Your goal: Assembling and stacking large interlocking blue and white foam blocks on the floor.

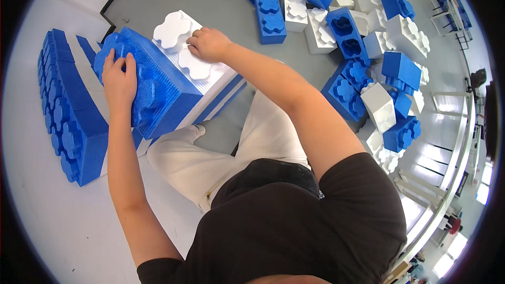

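A big blue building block (176,94) with rounded studs stands in front of me on the left, beside a white building block (172,30) with flat, lobed studs. On top of the blue block lies my left hand (120,81), its fingers spread over a stud. My right hand (209,45) bends its fingers around the edge of a stud on the white block. More blue and white layers show beneath these two. Left of them is a row of stacked blue blocks (84,137) with a white band. The undersides of the blocks are hidden.
Many loose blue and white blocks lie heaped on the grey floor (221,0) at the upper right, among them a blue one (271,20). White railings (450,179) run along the right side. My legs (210,163) are just below the stack.
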`<state>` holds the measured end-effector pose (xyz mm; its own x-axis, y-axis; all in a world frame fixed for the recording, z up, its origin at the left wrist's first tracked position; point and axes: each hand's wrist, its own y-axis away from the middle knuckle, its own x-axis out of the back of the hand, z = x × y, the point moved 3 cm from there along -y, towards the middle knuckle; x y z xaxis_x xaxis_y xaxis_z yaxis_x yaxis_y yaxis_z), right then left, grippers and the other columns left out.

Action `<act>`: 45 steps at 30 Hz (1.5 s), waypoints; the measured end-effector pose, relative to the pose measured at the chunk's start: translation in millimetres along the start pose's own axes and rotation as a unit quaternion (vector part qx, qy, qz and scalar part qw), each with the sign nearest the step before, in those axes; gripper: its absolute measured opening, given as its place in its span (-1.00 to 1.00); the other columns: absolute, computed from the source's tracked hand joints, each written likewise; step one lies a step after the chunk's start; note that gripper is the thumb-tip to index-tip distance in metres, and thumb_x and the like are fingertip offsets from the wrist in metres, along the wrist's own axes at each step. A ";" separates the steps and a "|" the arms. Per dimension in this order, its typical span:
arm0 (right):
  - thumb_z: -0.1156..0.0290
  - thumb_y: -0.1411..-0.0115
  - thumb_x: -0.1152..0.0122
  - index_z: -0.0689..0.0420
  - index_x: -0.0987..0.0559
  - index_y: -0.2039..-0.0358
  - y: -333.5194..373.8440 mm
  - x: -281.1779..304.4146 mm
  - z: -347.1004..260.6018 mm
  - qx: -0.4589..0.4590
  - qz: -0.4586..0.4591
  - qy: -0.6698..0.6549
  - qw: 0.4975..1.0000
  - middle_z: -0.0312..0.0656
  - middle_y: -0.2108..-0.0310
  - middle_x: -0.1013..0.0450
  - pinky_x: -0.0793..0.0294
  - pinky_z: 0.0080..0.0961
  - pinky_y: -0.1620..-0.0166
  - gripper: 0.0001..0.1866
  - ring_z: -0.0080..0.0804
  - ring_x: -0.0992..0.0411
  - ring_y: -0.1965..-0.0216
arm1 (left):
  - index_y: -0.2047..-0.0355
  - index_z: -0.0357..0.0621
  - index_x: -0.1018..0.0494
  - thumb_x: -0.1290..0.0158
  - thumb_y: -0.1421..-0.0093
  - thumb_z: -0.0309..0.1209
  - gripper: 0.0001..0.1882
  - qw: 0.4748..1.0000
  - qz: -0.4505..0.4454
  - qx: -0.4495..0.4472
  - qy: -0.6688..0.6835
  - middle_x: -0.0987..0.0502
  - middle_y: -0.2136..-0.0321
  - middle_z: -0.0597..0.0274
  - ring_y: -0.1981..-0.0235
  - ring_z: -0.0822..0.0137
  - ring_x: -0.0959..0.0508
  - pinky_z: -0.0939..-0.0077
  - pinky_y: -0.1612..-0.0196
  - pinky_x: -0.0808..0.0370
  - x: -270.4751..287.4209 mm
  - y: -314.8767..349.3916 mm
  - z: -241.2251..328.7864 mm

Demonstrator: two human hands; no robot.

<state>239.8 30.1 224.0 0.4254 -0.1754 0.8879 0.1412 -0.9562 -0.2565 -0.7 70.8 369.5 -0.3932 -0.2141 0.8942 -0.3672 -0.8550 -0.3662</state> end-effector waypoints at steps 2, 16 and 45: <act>0.09 -0.35 0.03 0.07 -0.58 0.03 0.3 -2.0 -8.0 -0.037 -0.018 0.015 0.999 -0.13 0.10 -0.53 -0.49 -0.16 -0.05 -0.61 -0.13 -0.47 0.00 | 0.26 -0.32 -0.60 -0.03 -0.33 -0.16 -0.60 0.999 0.037 -0.020 0.005 -0.35 -0.27 -0.19 -0.31 -0.17 -0.29 0.07 -0.34 -0.21 3.5 5.4 6.6; -0.07 -0.30 0.01 0.05 -0.51 -0.06 33.4 15.8 -34.9 -0.137 -0.036 0.022 0.990 -0.03 0.00 -0.41 -0.44 -0.14 -0.05 -0.48 -0.09 -0.36 -0.09 | 0.18 -0.23 -0.58 -0.08 -0.31 -0.33 -0.77 0.992 0.079 -0.099 0.021 -0.47 -0.13 -0.02 -0.14 -0.03 -0.44 0.18 -0.18 -0.37 25.4 38.5 48.2; -0.07 -0.32 0.05 0.12 -0.52 -0.08 -31.3 6.8 -29.8 -0.262 -0.002 0.031 0.965 -0.04 0.01 -0.49 -0.47 -0.16 -0.07 -0.44 -0.09 -0.43 -0.08 | -0.41 -0.01 -0.18 0.13 -0.17 0.44 0.01 0.993 -0.101 0.012 -0.062 -0.11 -0.42 -0.13 -0.45 -0.07 -0.07 -0.29 -0.39 0.05 -42.9 -106.1 -44.4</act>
<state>211.6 51.9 249.5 0.3688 -0.1702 0.9138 -0.3357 -0.9411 -0.0397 17.8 191.7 358.5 -0.2067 -0.0918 0.9741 -0.4070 -0.8973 -0.1710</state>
